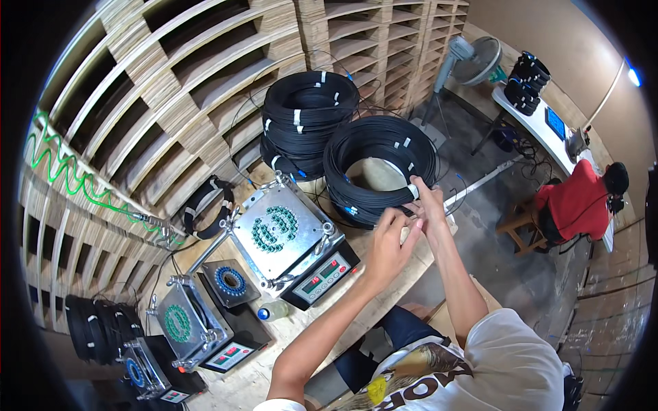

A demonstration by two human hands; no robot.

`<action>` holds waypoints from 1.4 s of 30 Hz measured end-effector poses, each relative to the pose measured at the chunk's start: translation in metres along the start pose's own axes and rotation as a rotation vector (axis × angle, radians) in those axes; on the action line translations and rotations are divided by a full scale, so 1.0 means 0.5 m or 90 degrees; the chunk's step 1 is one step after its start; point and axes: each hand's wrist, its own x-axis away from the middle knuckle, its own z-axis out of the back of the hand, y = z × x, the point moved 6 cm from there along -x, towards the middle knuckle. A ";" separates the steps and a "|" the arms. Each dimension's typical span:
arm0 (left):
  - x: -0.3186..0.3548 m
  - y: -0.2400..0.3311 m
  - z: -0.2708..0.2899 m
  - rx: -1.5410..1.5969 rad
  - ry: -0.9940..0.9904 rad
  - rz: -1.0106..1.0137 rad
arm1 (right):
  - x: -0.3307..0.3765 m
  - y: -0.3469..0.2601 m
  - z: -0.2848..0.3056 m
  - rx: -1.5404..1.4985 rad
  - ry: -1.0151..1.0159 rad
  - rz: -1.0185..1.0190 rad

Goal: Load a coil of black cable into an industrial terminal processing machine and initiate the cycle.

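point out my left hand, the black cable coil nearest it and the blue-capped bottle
Left hand (389, 246), head view: back of the hand
Black cable coil (373, 197), head view: near side of the ring
Blue-capped bottle (278, 310), head view: body beside the cap

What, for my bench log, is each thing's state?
Front coils, tied
Left hand, fingers curled
Right hand, at front coils
Rear coils, stacked
Largest machine, display lit
Middle machine, display lit
Bottle, capped
Green hose, coiled
Pallets, stacked
Tablet, lit
Lamp, lit
Fan, spinning unclear

We are seeing cable coils (340, 164) standing along the right edge of the bench (236, 385), machines (274, 236) lining up leftward, a bottle (275, 312) sitting between two.
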 end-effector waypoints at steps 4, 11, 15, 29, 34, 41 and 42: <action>0.020 -0.148 -0.086 0.460 0.058 0.512 | -0.035 -0.013 0.010 -0.105 -0.103 0.027; -0.131 -0.277 0.005 0.804 0.383 0.535 | -0.113 -0.015 -0.041 -0.379 -0.236 -0.040; -0.204 -0.257 0.037 0.718 0.345 0.549 | -0.109 -0.097 -0.061 -0.370 -0.272 -0.027; -0.231 0.159 0.064 0.717 0.263 0.296 | -0.018 -0.459 0.023 -0.233 -0.339 0.071; -0.100 0.191 0.064 0.618 0.159 0.088 | -0.062 -0.435 0.056 -0.102 -0.433 0.100; 0.027 0.225 0.195 0.349 0.246 0.150 | 0.140 -0.373 0.071 -0.110 -0.340 0.339; 0.032 0.225 0.228 0.315 0.283 0.145 | 0.163 -0.363 0.063 -0.114 -0.353 0.341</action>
